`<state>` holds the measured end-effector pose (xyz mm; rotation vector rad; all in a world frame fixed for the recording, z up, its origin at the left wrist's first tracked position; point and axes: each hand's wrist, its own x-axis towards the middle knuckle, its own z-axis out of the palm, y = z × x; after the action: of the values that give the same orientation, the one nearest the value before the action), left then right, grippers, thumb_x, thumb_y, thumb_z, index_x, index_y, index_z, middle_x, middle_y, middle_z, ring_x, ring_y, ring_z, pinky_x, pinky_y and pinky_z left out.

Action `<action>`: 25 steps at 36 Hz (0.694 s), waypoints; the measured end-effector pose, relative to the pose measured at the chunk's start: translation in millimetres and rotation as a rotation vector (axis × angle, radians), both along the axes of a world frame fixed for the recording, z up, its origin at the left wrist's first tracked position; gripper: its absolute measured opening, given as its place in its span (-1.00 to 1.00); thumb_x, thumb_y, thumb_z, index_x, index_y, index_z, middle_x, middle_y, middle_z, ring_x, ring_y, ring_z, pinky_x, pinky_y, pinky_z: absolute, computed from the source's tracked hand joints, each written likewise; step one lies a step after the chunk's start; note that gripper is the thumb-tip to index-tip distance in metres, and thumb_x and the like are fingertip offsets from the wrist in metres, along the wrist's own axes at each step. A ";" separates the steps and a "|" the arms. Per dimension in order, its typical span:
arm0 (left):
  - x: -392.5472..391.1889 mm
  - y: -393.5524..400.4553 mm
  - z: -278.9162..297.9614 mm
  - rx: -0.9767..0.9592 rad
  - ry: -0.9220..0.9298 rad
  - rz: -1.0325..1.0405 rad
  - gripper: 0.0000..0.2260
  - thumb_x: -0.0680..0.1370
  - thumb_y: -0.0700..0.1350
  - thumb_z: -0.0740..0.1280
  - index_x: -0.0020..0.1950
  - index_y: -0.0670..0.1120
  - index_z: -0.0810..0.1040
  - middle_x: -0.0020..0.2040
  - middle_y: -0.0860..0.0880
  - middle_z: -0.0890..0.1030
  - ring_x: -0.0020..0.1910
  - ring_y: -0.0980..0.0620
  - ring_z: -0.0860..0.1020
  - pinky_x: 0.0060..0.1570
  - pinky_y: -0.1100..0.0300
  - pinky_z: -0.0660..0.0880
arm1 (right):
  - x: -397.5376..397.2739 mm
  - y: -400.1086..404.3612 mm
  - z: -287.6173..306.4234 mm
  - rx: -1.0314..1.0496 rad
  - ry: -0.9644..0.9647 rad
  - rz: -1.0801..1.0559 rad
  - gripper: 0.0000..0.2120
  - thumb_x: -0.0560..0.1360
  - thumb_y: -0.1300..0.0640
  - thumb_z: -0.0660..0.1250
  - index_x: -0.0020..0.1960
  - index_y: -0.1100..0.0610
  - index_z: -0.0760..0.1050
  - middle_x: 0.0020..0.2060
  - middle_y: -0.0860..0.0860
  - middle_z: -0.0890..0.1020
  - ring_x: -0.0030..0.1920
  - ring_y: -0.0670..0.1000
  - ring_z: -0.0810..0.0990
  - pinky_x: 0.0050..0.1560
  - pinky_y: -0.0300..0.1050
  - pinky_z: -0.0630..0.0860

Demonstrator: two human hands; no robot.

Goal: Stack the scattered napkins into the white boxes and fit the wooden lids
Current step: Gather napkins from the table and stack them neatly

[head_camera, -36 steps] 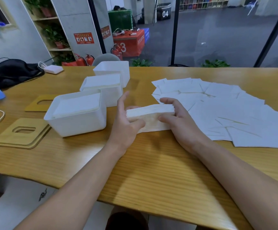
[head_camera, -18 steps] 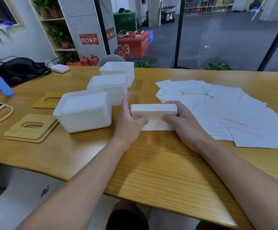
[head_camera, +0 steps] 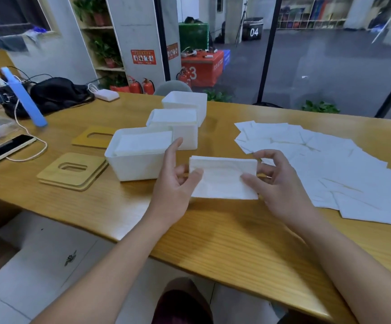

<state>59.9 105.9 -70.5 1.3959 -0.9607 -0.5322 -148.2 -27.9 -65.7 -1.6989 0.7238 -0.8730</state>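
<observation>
A long wooden surface with a yellow-orange grain fills the middle of the view. Over its right part lies a wide spread of loose white paper napkins, overlapping one another flat on the wood. Left of centre stand three white rectangular plastic boxes in a row running away from the person: the nearest box is filled with stacked napkins up to about its rim, the middle box also holds a white stack, and what the far box holds cannot be told. Left of the boxes lie the light wooden lids with oblong slots: a small pile of lids near the front edge and a single lid behind it. A black phone on a white cable rests at the far left.

Just in front of the nearest box, a squared stack of white napkins is held by its two short ends. The left hand pinches the left end between thumb and curled fingers, the forefinger stretched up beside the nearest box. The right hand grips the right end the same way.
</observation>
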 end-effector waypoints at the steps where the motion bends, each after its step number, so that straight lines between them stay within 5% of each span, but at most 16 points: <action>1: 1.2 6.8 1.6 0.030 -0.018 -0.003 -0.32 0.70 -0.10 0.44 0.65 0.36 0.18 0.14 -0.06 0.77 0.08 -0.27 0.71 0.24 -0.32 0.62 | 2.5 3.9 0.5 -0.001 0.001 -0.017 -0.61 0.59 0.07 0.54 0.26 -0.17 0.41 0.01 0.19 0.70 -0.05 0.36 0.66 -0.15 0.22 0.55; 5: 10.4 35.4 11.1 0.083 -0.006 -0.016 -0.28 0.67 -0.13 0.47 0.63 0.36 0.15 0.23 0.01 0.74 0.03 -0.14 0.77 0.18 -0.26 0.67 | 14.2 19.9 3.3 -0.057 0.048 -0.039 -0.64 0.60 0.04 0.51 0.16 -0.14 0.33 0.09 0.08 0.66 -0.15 0.16 0.68 -0.19 0.02 0.55; 9: 25.0 57.6 21.3 0.056 0.044 0.006 -0.53 0.67 -0.20 0.47 0.41 0.14 0.32 0.18 -0.05 0.76 0.01 -0.15 0.78 0.14 -0.24 0.69 | 22.7 39.8 9.3 -0.198 0.144 0.031 -0.75 0.66 0.09 0.42 0.13 -0.03 0.33 -0.09 -0.13 0.51 -0.34 -0.02 0.46 -0.33 -0.19 0.39; 11: 36.0 66.0 26.6 0.048 0.036 0.002 -0.64 0.68 -0.21 0.45 0.30 0.04 0.33 0.15 -0.03 0.77 0.00 -0.12 0.77 0.05 -0.08 0.69 | 32.0 48.4 15.5 -0.242 0.157 0.067 -0.81 0.67 0.10 0.40 0.10 -0.04 0.37 -0.12 -0.17 0.49 -0.34 -0.05 0.42 -0.32 -0.15 0.37; 14: 59.3 73.3 29.6 0.052 -0.054 0.032 -0.78 0.68 -0.17 0.45 0.16 -0.04 0.41 -0.07 0.13 0.69 -0.21 0.06 0.64 -0.18 0.21 0.47 | 51.7 57.6 28.9 -0.254 0.140 0.087 -0.87 0.68 0.10 0.40 0.10 -0.02 0.44 -0.07 -0.07 0.57 -0.30 0.03 0.49 -0.30 -0.01 0.42; 16: 78.4 76.7 33.3 0.063 -0.127 0.064 -0.84 0.69 -0.13 0.45 0.09 -0.03 0.46 -0.16 0.16 0.55 -0.28 0.08 0.51 -0.21 0.16 0.34 | 67.7 60.1 37.1 -0.253 0.113 0.057 -0.89 0.68 0.11 0.41 0.09 0.00 0.47 -0.05 -0.10 0.62 -0.22 0.05 0.60 -0.30 -0.08 0.44; 19: 101.2 78.8 48.3 0.065 -0.203 0.087 -0.95 0.71 -0.14 0.41 0.10 -0.03 0.55 -0.06 0.09 0.63 -0.15 -0.07 0.60 -0.07 0.10 0.41 | 94.6 57.2 48.1 -0.241 0.090 0.018 -0.90 0.66 0.14 0.43 0.06 0.02 0.51 -0.01 -0.22 0.66 -0.17 -0.07 0.69 -0.40 -0.27 0.40; 25: 149.8 61.5 75.0 0.149 -0.400 0.197 -0.75 0.76 -0.05 0.30 0.35 0.25 0.60 0.09 0.09 0.66 -0.19 -0.12 0.63 -0.19 0.11 0.44 | 158.3 34.6 67.5 -0.209 0.071 0.008 -0.91 0.67 0.10 0.43 0.07 -0.10 0.59 0.07 -0.30 0.64 -0.10 -0.10 0.74 -0.25 -0.09 0.63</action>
<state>209.7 167.4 4.5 1.7513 -1.1001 -0.1802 10.2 6.7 1.8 -1.9246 0.6914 -0.9124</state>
